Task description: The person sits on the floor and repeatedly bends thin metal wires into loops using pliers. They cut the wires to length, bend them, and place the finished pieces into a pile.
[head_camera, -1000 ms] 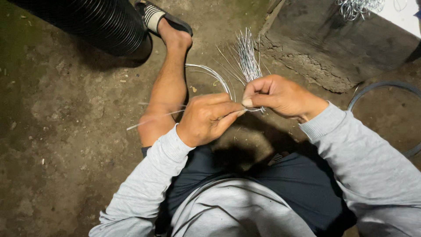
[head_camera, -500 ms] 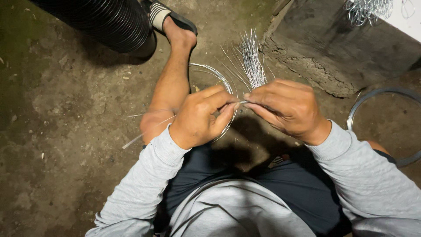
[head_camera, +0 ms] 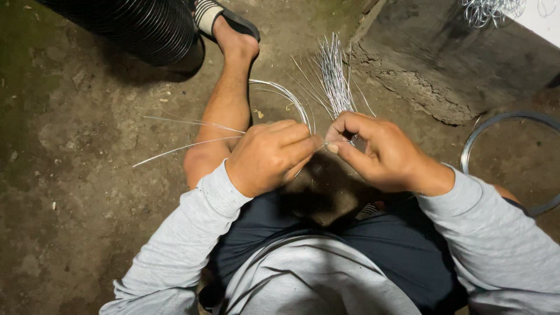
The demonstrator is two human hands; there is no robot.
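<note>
No containers in view; only loose metal on the dirt floor (head_camera: pixel 76 175). Left hand (head_camera: pixel 271 154) curled shut, thumb and forefinger pinched on thin wire strands (head_camera: pixel 186 143) that trail away across the bare shin toward the floor's left edge. Right hand (head_camera: pixel 379 151) closed too, fingertips (head_camera: pixel 332 147) pinched on the base of an upright wire bundle (head_camera: pixel 333 73) that fans out toward the floor's far edge. Both hands nearly touching at the pinch, held above the lap. Behind the left hand, a loop of wire coil (head_camera: pixel 286 99), partly covered by the knuckles. Near the right edge, a larger wire ring (head_camera: pixel 484 128), lower half cut off behind the right sleeve. At the far left corner, a black ribbed pipe (head_camera: pixel 140 26), cropped by the frame's top, with a sandalled foot (head_camera: pixel 230 29) just beside it. On the concrete step (head_camera: pixel 431 64) at the far right, a tangle of wire (head_camera: pixel 490 10), mostly out of frame. Exact join between the strands at the fingertips too small to make out.
</note>
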